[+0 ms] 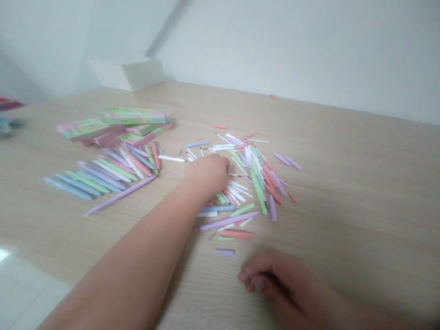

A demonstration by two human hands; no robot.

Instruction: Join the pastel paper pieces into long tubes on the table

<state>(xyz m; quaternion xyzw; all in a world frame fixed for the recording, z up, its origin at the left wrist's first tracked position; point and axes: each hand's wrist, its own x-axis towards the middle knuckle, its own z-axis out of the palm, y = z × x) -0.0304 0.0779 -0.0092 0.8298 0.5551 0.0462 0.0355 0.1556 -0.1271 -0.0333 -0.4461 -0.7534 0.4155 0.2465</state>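
My left hand [208, 173] reaches into a loose pile of pen parts, its fingers curled down. The fingertips are hidden behind the hand, so I cannot make out what they hold. Around it lie thin white refills [240, 189], several with dark tips, and green, coral, purple and blue pen barrels, among them a purple barrel [229, 222] and a green barrel [258, 191]. Closer to me, my right hand [275, 279] rests with fingers bent and thumb against the fingertips. Nothing shows in it. A small purple piece [224, 252] lies just beyond it. The view is somewhat blurred.
Left of the pile, pastel pens [103, 174] lie in a slanted row, with a purple pen [120, 196] across their near ends. Behind them are stacked pink-green boxes [134, 117]. A folded white card [129, 74] stands near the wall. The wooden table [360, 192] ends at lower left.
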